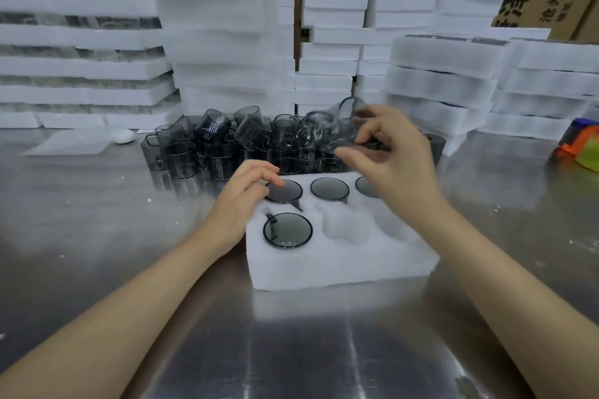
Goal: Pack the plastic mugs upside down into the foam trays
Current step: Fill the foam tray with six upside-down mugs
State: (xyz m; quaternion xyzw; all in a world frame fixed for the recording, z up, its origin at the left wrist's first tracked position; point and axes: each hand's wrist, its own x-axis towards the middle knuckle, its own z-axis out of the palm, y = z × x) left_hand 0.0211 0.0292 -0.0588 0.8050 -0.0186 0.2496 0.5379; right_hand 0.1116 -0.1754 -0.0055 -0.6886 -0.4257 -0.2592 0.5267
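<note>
A white foam tray (340,266) lies on the steel table in front of me. Several smoky grey plastic mugs sit upside down in its holes: one at the back left (287,191), one at the back middle (329,188), one at the front left (287,230), and one at the back right partly hidden by my right hand. The front middle hole (345,228) holds nothing. My right hand (392,165) grips a blurred grey mug (337,126) above the tray's back edge. My left hand (246,194) rests on the tray's left edge, fingers curled over the back-left mug.
A heap of loose grey mugs (220,146) stands behind the tray. Tall stacks of white foam trays (220,36) line the back and both sides. A loose foam sheet (74,142) lies at the left. An orange and green object (580,146) sits at the right edge.
</note>
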